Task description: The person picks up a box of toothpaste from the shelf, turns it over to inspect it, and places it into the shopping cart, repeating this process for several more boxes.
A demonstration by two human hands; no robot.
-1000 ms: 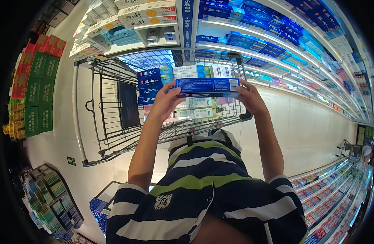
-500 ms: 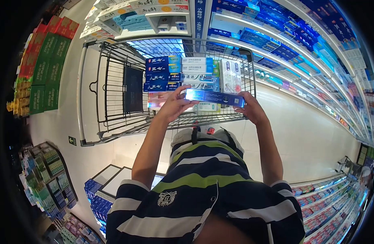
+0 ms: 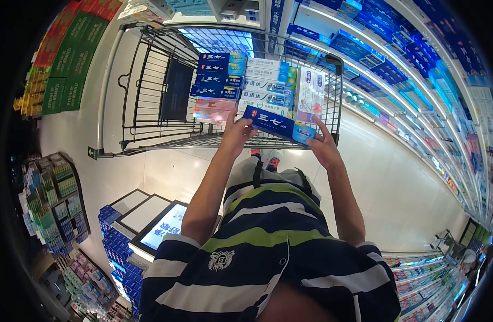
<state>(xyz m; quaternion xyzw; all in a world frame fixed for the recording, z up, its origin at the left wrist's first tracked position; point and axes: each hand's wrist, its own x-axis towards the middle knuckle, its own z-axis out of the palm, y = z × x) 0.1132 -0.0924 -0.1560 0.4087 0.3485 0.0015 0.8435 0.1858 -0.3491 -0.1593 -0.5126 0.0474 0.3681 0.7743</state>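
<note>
A dark blue toothpaste box [image 3: 276, 124] with a lighter blue end is held level between my two hands, its large white lettering facing up. My left hand [image 3: 238, 134] grips its left end, and my right hand [image 3: 325, 147] pinches the right end. Beneath it is the shopping cart [image 3: 143, 140], where more boxes lie in rows: dark blue toothpaste boxes [image 3: 217, 68], white-and-blue boxes [image 3: 263, 86], pink boxes [image 3: 214, 114] and upright white boxes [image 3: 309, 91]. The held box covers part of the lower rows.
Long shelves of blue boxes [image 3: 364, 53] run along the right. Green and red stacked cartons [image 3: 75, 48] stand at the far left. Behind me at the left are a display stand with a lit screen [image 3: 163, 225] and a product rack [image 3: 56, 198].
The box has been turned, so its broad lettered face shows instead of a narrow side, and its right end has dipped. The cart appears higher in view.
</note>
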